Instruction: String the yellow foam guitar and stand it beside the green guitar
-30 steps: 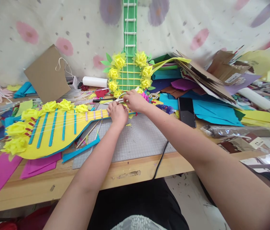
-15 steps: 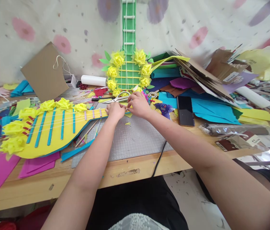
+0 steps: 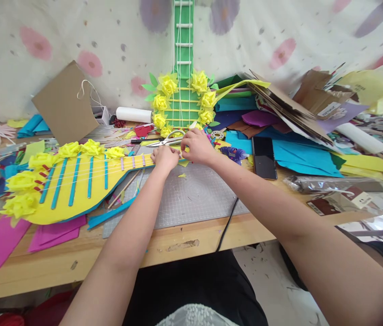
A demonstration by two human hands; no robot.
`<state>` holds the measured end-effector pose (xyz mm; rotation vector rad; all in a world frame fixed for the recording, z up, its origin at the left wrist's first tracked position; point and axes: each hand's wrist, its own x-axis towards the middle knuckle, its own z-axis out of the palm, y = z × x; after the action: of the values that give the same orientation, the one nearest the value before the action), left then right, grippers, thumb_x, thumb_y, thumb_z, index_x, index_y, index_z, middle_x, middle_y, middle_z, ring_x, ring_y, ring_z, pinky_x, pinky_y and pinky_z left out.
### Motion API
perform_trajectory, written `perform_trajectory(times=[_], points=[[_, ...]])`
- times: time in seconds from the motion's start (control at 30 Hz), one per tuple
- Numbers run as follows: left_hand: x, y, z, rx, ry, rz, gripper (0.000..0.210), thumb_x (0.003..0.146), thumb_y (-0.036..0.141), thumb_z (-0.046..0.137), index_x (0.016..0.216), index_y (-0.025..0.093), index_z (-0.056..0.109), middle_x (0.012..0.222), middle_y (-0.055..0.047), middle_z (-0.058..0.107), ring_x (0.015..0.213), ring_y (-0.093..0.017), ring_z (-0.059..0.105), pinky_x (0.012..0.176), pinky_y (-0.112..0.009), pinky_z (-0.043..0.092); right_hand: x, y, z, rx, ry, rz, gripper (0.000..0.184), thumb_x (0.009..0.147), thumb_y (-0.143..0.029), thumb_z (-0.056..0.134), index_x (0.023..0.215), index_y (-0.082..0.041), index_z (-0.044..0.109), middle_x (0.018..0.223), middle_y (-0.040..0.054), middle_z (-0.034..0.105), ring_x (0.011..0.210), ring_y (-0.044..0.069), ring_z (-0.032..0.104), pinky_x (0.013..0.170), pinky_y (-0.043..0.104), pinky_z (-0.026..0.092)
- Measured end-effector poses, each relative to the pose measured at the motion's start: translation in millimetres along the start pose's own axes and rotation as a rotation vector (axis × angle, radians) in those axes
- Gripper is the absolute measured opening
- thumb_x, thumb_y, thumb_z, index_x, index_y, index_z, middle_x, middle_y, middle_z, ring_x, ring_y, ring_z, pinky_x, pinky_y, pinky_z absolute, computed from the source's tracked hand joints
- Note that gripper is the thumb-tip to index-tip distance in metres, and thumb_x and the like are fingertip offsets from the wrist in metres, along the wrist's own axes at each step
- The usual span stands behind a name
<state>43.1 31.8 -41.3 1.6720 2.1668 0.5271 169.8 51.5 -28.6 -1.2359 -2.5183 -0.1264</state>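
Note:
A yellow craft lute with blue backing (image 3: pixel 86 190) lies on the table at the left, its neck running right to my hands. Blue strips cross its body, white strings run along it, and yellow paper flowers (image 3: pixel 21 182) line its upper edge. My left hand (image 3: pixel 165 157) is closed over the neck, fingers curled down; what they grip is hidden. Just right of it, my right hand (image 3: pixel 198 146) has fingers pinched together close to the left fingertips, on something too small to make out. Scissors (image 3: pixel 166 141) lie right behind both hands.
Behind stands a green craft instrument (image 3: pixel 184 93) with yellow flowers. A purple glue gun (image 3: pixel 234 154) and a phone (image 3: pixel 264 157) lie to the right, by blue sheets (image 3: pixel 307 156) and stacked cardboard (image 3: pixel 288 106). A grey cutting mat (image 3: pixel 198 194) lies under my arms.
Both hands stay in nearly the same place, with the right fingers shifting slightly. The whole view has moved a little.

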Motion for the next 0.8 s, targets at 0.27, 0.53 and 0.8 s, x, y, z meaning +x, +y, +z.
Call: perform_trajectory(times=[0.27, 0.53, 0.8], points=[[-2.7, 0.6, 1.6, 0.03, 0.035, 0.014, 0.025, 0.077, 0.039, 0.05, 0.081, 0.022, 0.067, 0.111, -0.009, 0.059, 0.114, -0.029, 0.043, 0.091, -0.039, 0.032, 1.8, 7.1, -37.4, -0.151, 0.031, 0.039, 0.025, 0.074, -0.017, 0.048, 0.093, -0.016, 0.063, 0.094, 0.0093, 0.061, 0.098, 0.026, 0.043, 0.081, 0.038, 0.029], [-3.9, 2.5, 0.7, 0.023, 0.039, 0.014, 0.025, 0.078, 0.036, 0.047, 0.082, 0.021, 0.067, 0.113, -0.011, 0.059, 0.115, -0.029, 0.044, 0.09, -0.04, 0.032, 7.3, -10.4, -21.2, 0.131, -0.264, 0.139, 0.03, 0.073, -0.017, 0.056, 0.103, -0.016, 0.055, 0.091, 0.0038, 0.067, 0.081, 0.016, 0.058, 0.067, 0.024, 0.037], [-4.1, -4.4, 6.8, 0.038, 0.079, 0.102, 0.024, 0.078, 0.037, 0.05, 0.086, 0.026, 0.068, 0.11, -0.007, 0.06, 0.11, -0.028, 0.046, 0.092, -0.041, 0.03, 11.9, 2.5, -16.8, 0.004, -0.305, 0.162, 0.026, 0.076, -0.012, 0.047, 0.092, -0.017, 0.067, 0.094, 0.0051, 0.069, 0.087, 0.017, 0.059, 0.071, 0.024, 0.039]])
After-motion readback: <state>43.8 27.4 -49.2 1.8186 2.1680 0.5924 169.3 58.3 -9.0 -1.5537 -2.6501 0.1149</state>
